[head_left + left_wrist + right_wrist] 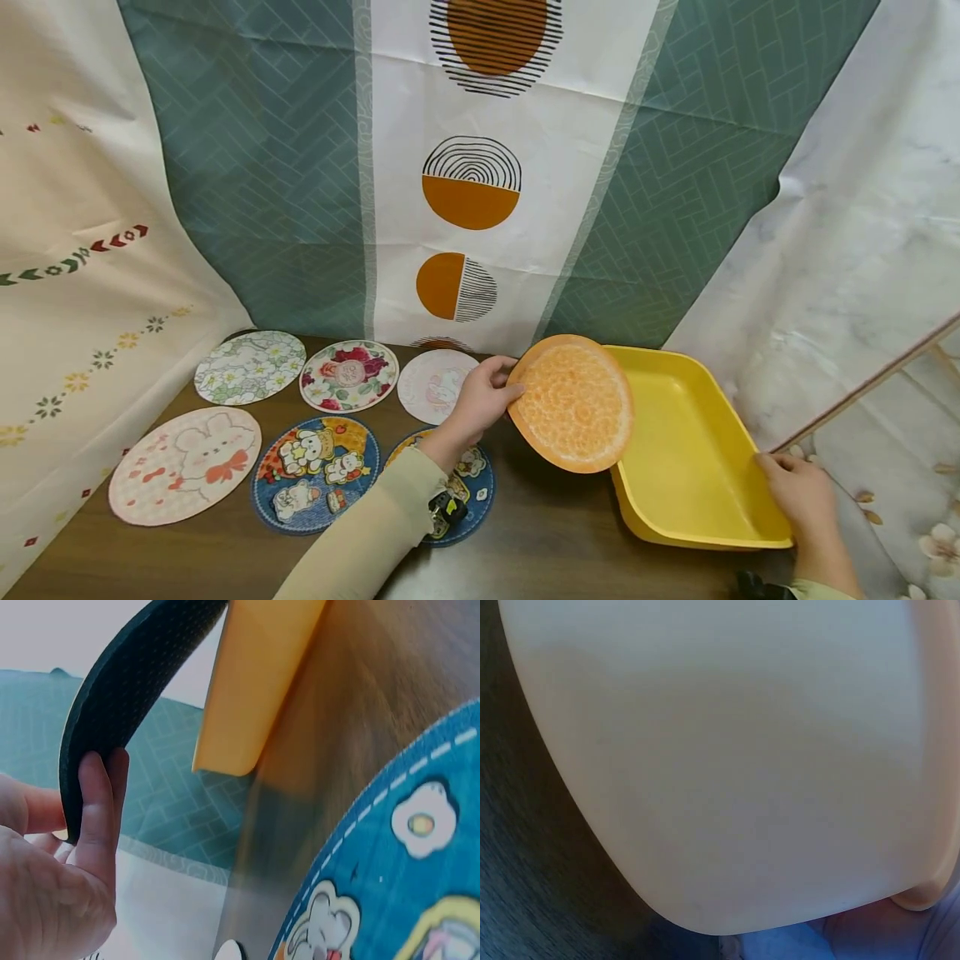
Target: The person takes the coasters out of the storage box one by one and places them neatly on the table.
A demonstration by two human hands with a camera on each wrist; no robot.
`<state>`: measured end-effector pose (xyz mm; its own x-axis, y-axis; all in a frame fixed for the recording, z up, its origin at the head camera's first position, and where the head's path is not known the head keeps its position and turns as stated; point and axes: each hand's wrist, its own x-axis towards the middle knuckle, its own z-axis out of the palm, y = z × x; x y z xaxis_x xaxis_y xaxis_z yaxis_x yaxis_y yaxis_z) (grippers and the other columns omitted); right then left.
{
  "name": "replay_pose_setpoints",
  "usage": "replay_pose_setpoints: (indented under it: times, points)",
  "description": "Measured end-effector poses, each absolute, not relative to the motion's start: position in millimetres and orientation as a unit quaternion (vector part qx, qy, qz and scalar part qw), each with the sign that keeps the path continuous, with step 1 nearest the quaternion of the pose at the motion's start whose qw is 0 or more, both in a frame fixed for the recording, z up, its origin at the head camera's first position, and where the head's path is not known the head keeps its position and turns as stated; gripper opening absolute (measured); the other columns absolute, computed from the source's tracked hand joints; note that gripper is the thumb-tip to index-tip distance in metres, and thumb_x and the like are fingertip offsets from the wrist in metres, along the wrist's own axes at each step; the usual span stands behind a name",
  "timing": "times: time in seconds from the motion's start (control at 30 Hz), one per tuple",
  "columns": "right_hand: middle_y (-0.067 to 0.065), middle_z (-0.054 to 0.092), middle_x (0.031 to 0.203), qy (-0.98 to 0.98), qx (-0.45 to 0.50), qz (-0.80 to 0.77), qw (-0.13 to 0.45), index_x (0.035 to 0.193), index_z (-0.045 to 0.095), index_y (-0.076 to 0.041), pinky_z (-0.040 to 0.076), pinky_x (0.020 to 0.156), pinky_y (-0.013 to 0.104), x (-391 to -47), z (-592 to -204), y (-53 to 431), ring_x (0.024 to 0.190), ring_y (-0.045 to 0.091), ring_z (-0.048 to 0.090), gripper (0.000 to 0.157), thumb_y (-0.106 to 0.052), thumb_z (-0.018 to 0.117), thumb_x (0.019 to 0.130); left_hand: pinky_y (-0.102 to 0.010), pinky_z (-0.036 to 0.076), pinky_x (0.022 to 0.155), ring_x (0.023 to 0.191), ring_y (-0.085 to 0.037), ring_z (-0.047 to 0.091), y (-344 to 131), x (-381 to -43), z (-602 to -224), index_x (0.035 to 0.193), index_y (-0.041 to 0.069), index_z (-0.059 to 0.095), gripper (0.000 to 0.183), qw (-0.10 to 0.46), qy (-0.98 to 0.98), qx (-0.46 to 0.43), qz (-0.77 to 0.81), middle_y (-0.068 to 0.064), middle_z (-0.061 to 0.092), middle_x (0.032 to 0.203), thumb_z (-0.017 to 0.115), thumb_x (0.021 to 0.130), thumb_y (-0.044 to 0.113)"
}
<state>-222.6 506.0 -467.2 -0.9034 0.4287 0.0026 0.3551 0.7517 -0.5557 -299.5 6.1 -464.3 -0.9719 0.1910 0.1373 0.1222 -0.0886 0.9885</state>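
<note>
My left hand point(483, 400) pinches the left edge of a round placemat point(573, 404) printed like an orange slice. The mat is held up, its right side overlapping the yellow bin point(686, 529) in the head view. From the left wrist, its dark dotted underside point(124, 690) shows, with fingers point(96, 799) against it and the thumb on the other face. At the bin's right side, my right hand point(806, 496) grips the rim. The right wrist view is mostly filled by the bin's wall point(742, 780), with the hand largely hidden behind it.
Several round mats lie left on the brown table point(540, 550): green floral point(251, 367), rose point(348, 375), pale pink point(435, 387), pink bear point(183, 467), and blue cartoon mats point(315, 475), one point(480, 492) partly under my left forearm. Cloth point(480, 117) hangs behind.
</note>
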Motion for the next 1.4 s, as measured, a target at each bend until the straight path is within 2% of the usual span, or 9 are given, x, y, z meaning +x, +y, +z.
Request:
replay_pose_setpoints:
  times: [0.1,0.2,0.47,0.87,1.03,1.4]
  points:
    - [0.044,0.061,0.136,-0.936,-0.208,0.276,0.07,0.132,0.065,0.019,0.052,0.096,0.066,-218.8,-465.2,510.9,0.113,0.056,0.062,0.056,-0.033,0.054,0.115,-0.043,0.065,0.065,0.075,-0.021,0.075,4.7,-300.3,-465.0,0.144,0.002,0.066,0.038,0.03,0.672,0.117,0.73,-0.019,0.079,0.116,0.073,0.106,0.003]
    - [0.044,0.06,0.137,-0.937,-0.21,0.273,0.064,0.132,0.064,0.019,0.052,0.097,0.066,-217.4,-464.5,512.6,0.113,0.056,0.062,0.057,-0.034,0.054,0.115,-0.043,0.064,0.065,0.074,-0.021,0.075,1.0,-301.8,-465.6,0.143,0.003,0.066,0.038,0.03,0.674,0.111,0.73,-0.019,0.079,0.115,0.073,0.106,0.003]
    - [0.045,0.054,0.143,-0.927,-0.222,0.299,0.043,0.14,0.06,0.02,0.053,0.096,0.066,-220.4,-463.3,508.0,0.116,0.056,0.06,0.065,-0.04,0.051,0.116,-0.045,0.066,0.069,0.079,-0.024,0.078,-15.1,-304.5,-466.7,0.142,0.003,0.066,0.036,0.036,0.681,0.092,0.726,-0.022,0.079,0.119,0.073,0.106,0.003]
    - [0.045,0.055,0.141,-0.927,-0.216,0.303,0.05,0.137,0.061,0.02,0.054,0.095,0.065,-222.1,-463.2,505.2,0.115,0.056,0.061,0.064,-0.038,0.052,0.115,-0.051,0.064,0.067,0.075,-0.022,0.078,-33.0,-308.5,-476.1,0.144,0.002,0.065,0.038,0.03,0.694,0.082,0.715,-0.021,0.079,0.118,0.073,0.107,0.004]
    - [0.045,0.056,0.141,-0.929,-0.214,0.297,0.054,0.137,0.062,0.021,0.054,0.095,0.065,-221.8,-464.9,505.2,0.116,0.056,0.061,0.062,-0.037,0.053,0.115,-0.043,0.063,0.062,0.074,-0.022,0.077,-34.5,-307.9,-481.9,0.144,0.001,0.064,0.038,0.031,0.708,0.076,0.701,-0.02,0.079,0.115,0.072,0.107,0.004]
    - [0.045,0.057,0.138,-0.929,-0.22,0.293,0.06,0.135,0.062,0.021,0.053,0.096,0.066,-222.4,-465.4,501.7,0.114,0.056,0.061,0.06,-0.034,0.053,0.114,-0.037,0.065,0.062,0.077,-0.023,0.078,-27.3,-306.7,-493.9,0.143,-0.002,0.063,0.039,0.055,0.718,0.077,0.69,-0.021,0.076,0.111,0.07,0.106,0.0]
